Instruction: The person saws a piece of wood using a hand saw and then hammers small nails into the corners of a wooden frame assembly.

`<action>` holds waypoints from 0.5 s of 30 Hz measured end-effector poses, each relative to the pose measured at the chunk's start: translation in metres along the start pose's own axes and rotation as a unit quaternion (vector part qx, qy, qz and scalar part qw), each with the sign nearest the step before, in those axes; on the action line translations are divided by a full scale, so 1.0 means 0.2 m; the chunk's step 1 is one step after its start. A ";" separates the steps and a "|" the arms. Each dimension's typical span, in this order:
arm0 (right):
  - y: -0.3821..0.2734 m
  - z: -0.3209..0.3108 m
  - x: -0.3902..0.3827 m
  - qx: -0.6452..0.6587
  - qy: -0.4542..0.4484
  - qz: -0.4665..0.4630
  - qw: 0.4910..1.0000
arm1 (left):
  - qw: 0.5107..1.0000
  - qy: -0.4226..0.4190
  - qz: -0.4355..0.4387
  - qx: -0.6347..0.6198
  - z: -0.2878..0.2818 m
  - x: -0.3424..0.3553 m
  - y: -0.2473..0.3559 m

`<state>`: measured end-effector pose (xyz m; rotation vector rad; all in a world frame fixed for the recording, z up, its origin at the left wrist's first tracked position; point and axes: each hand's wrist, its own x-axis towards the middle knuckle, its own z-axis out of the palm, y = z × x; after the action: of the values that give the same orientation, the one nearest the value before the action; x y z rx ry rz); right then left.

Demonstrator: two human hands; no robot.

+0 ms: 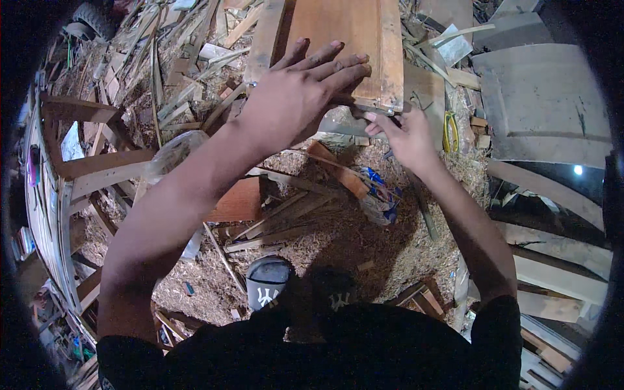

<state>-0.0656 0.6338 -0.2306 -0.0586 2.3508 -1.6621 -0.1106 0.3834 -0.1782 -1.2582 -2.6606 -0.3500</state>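
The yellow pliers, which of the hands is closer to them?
Right. The right hand is just left of the yellow pliers; the left hand is farther left, over the wooden panel.

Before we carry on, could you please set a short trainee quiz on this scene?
1. True or false: the yellow-handled pliers lie to the right of the person's right hand.
2. What do the spread fingers of the left hand extend over?
3. Fill in: the crumpled blue-and-whitish wrapper lies on a floor strewn with wood ____.

Key:
1. True.
2. The brown, framed wooden panel.
3. Shavings.
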 end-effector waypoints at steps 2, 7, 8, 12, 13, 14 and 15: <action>-0.02 0.00 -0.01 -0.015 0.007 0.003 1.000 | 1.000 -0.001 -0.005 -0.002 0.00 0.00 0.00; -0.03 0.00 -0.01 0.018 0.009 0.019 1.000 | 1.000 -0.017 -0.005 0.014 -0.01 0.02 -0.01; -0.03 0.00 -0.02 0.018 0.009 0.020 1.000 | 1.000 -0.014 -0.004 0.007 -0.01 0.02 -0.01; -0.05 0.01 -0.01 -0.013 0.005 -0.006 1.000 | 1.000 -0.011 -0.016 -0.017 -0.02 0.01 -0.01; -0.05 0.00 -0.02 -0.028 0.007 -0.015 0.999 | 1.000 -0.010 -0.015 -0.019 -0.01 0.01 -0.01; -0.04 -0.01 -0.02 -0.029 0.008 -0.014 0.999 | 1.000 -0.010 -0.011 -0.017 0.00 0.01 -0.01; -0.02 -0.02 -0.02 -0.022 0.008 -0.016 1.000 | 1.000 -0.009 -0.007 -0.014 0.00 0.02 -0.01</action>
<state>-0.0634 0.6363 -0.2249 -0.0911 2.4106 -1.6306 -0.1144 0.3842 -0.1777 -1.2567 -2.6906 -0.3810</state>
